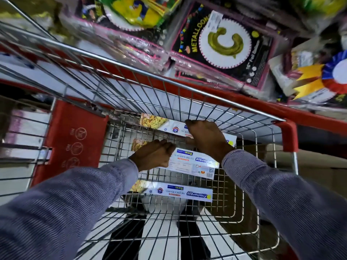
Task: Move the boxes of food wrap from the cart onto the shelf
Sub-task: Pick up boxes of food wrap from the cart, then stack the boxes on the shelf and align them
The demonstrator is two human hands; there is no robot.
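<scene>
3 wrap boxes (187,164), 1 cart (289,134)

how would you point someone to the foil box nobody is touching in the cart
Look into the wire cart with red corner guards. Three long white foil boxes lie across its floor, and the hands are on the farther two. The untouched box is the one nearest the camera, lying alone with its blue logo upside down.

The cart (169,85) is showing silver wire mesh with red plastic corners and a red seat flap (75,139). The boxes of food wrap (191,162) lying in it are showing white with blue lettering and a yellow-brown food photo at one end. Both sleeves (65,203) are showing fine blue-grey stripes. On the shelf (262,107), edged in red, a black packet (225,44) is displaying a gold letter C on a white disc.
</scene>
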